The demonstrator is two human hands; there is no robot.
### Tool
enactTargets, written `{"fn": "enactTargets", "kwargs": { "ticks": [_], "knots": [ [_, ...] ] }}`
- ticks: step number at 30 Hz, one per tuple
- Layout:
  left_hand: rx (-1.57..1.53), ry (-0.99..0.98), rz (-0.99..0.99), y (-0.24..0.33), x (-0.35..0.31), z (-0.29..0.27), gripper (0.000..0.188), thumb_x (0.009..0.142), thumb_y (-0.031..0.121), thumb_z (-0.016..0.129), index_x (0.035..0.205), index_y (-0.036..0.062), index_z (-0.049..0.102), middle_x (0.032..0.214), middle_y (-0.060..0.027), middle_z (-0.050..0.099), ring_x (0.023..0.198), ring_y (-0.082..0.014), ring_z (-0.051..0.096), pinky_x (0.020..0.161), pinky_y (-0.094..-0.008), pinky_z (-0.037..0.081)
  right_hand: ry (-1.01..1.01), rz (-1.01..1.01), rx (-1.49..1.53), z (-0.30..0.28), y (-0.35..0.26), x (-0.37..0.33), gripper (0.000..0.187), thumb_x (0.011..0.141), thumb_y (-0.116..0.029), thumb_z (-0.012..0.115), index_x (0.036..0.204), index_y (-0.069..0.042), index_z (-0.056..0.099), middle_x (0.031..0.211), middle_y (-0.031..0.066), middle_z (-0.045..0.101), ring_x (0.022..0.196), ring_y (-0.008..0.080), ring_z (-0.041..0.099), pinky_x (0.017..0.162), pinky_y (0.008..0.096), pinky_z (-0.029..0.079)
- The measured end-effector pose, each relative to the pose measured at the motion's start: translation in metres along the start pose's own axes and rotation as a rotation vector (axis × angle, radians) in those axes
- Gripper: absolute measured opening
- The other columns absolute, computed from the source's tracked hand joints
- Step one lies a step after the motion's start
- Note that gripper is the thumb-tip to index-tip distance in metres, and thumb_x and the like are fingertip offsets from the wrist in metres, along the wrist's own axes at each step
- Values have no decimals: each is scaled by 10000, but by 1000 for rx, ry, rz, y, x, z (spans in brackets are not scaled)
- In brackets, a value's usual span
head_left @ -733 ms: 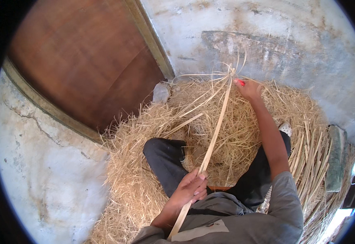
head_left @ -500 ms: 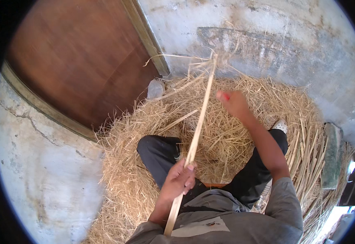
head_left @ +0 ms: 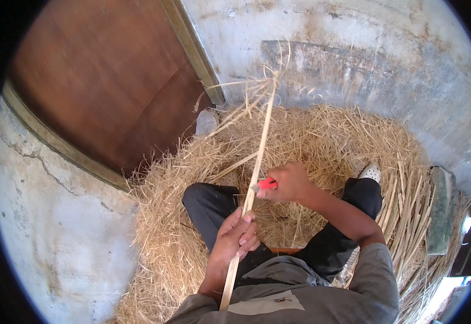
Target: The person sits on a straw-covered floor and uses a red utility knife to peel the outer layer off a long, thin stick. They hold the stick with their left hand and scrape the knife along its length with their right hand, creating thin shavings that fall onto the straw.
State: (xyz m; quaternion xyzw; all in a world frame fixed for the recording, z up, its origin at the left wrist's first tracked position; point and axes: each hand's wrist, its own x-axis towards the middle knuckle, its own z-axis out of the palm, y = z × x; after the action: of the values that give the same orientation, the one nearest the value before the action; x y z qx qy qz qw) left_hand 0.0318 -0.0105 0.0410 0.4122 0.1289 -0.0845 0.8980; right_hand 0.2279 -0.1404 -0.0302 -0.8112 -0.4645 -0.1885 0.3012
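A long, pale wooden strip (head_left: 263, 137), probably split bamboo, slants from my lap up toward the wall. Thin curled shavings (head_left: 257, 83) cling to its far end. My left hand (head_left: 236, 236) is closed around the lower part of the strip. In my right hand (head_left: 292, 182) is a red-handled knife (head_left: 268, 183), its short blade against the strip just beyond my left hand. My fingers cover most of the knife's handle.
Loose shavings (head_left: 322, 135) are heaped around my legs. Several long strips (head_left: 408, 200) lie at the right beside a greenish block (head_left: 442, 210). A brown door panel (head_left: 116, 81) and a stained wall (head_left: 354, 70) stand ahead, with a pale lump (head_left: 207, 121) at the door's corner.
My right hand has come back from farther up the strip, bringing the knife's blade to it near my left hand. The strip's far end has shifted slightly left.
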Motion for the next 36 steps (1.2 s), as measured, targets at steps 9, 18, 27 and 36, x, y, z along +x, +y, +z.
{"fn": "enactTargets", "kwargs": {
  "ticks": [9,18,27,36],
  "knots": [
    [-11,-21,-47,-4,-4,1,102,1038,184,398,1017,101,453,544,45,326,351,-57,281,425,-219,261,-79,140,-39,-2,13,7,624,784,-687,570,610,-91,636,527,105,574,460,281,584,475,402,468],
    [-373,-169,-90,-10,0,-10,145,1043,223,363,1047,115,460,539,65,336,347,-47,283,447,-216,247,-24,79,134,-1,3,2,583,765,-662,611,629,-97,654,526,101,568,465,295,583,468,407,461],
    [-298,-107,-79,-8,1,-5,155,1041,192,336,1067,90,449,542,59,361,327,-48,307,405,-225,270,4,97,46,1,8,2,616,755,-686,598,630,-84,632,491,105,544,461,293,584,488,424,466],
    [-199,-35,-67,-6,3,-2,143,1044,208,351,1045,115,460,534,74,336,331,-33,275,411,-200,271,22,68,-88,2,32,17,658,773,-716,564,580,-88,587,479,103,530,433,279,561,456,415,444]
  ]
}}
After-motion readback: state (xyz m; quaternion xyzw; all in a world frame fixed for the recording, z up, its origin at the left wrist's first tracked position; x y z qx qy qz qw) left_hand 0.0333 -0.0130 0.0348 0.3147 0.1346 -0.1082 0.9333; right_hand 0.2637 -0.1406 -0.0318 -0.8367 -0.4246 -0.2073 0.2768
